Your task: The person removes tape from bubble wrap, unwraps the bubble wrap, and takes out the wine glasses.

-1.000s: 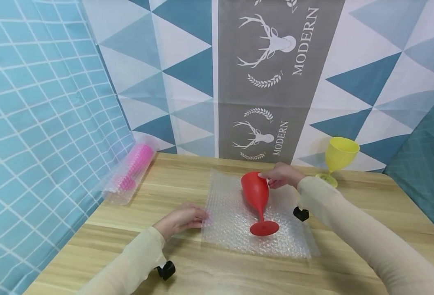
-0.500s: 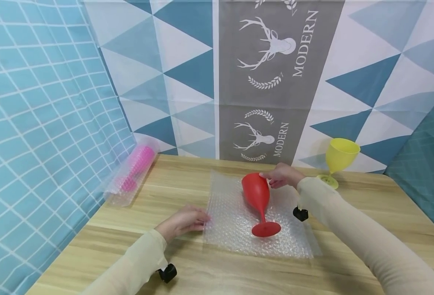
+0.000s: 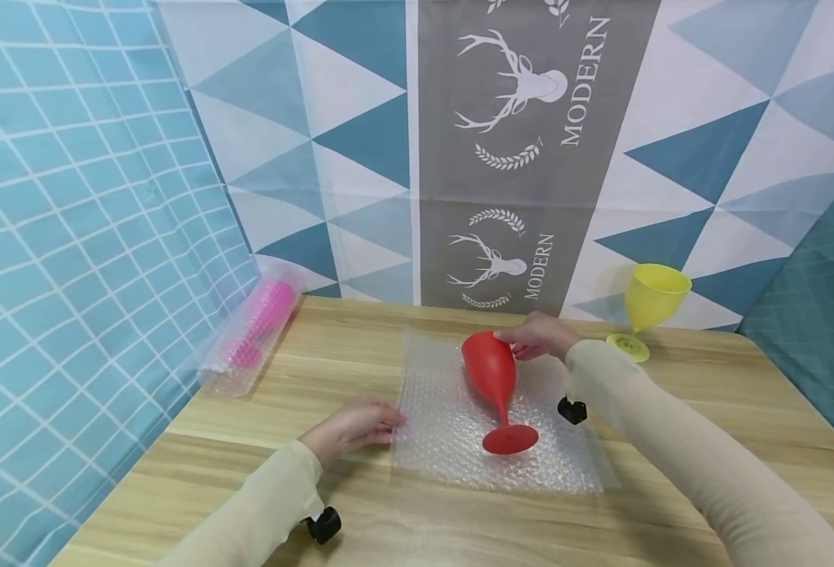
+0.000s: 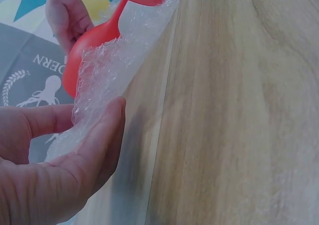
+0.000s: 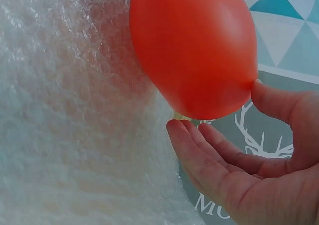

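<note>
Goblet (image 3: 491, 374) lies on bubble wrap (image 3: 438, 437); I see left hand (image 3: 355, 426) pinching its edge, right hand (image 3: 539, 335) only loosely touching the goblet. It could roll if that edge lifts too fast.

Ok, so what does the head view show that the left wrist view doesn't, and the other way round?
Only the head view shows the wrapped pink item at the table's far left, both pale sleeves and the blue checked cloth.

Only the left wrist view shows the inner side of the left hand up close, with the edge of the bubble wrap between its fingers.

Both share the two hands, the red goblet, the bubble wrap, the table and the yellow goblet, just a blurred patch from the wrist.
</note>
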A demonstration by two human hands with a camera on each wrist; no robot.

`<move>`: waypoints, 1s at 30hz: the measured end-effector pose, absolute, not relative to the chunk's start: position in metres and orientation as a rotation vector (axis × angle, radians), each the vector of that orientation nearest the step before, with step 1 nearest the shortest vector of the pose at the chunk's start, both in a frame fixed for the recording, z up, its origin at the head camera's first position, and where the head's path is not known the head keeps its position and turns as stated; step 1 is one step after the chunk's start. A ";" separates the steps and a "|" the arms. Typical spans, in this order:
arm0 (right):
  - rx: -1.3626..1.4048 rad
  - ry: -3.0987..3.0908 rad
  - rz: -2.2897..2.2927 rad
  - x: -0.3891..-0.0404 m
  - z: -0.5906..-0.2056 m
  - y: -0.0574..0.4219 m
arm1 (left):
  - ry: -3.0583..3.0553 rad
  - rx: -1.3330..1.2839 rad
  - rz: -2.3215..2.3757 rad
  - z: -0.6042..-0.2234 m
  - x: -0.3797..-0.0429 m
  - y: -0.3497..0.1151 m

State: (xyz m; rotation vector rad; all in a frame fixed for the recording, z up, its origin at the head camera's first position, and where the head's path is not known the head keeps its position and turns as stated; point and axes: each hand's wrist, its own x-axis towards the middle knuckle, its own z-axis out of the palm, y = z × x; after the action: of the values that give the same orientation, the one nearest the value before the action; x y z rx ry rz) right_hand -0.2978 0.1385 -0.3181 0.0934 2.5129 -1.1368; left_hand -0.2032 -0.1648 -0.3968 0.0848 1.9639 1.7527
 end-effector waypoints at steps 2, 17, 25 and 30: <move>0.082 2.509 -1.150 -0.298 -0.320 0.137 | 1.957 0.087 1.757 -0.398 -0.203 -0.165; 0.114 2.467 -1.180 -0.305 -0.329 0.129 | 2.008 0.101 1.742 -0.397 -0.200 -0.164; 0.084 2.403 -1.215 -0.298 -0.329 0.118 | 2.011 0.105 1.748 -0.397 -0.199 -0.164; 0.059 2.322 -1.242 -0.301 -0.333 0.115 | 2.017 0.101 1.749 -0.399 -0.200 -0.164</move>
State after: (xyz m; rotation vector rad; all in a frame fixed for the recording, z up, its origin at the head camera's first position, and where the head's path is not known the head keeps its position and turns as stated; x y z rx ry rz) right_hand -0.3015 0.1147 -0.3335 0.0588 2.3216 -1.2419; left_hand -0.2001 -0.1637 -0.3988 0.1013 2.0175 1.7489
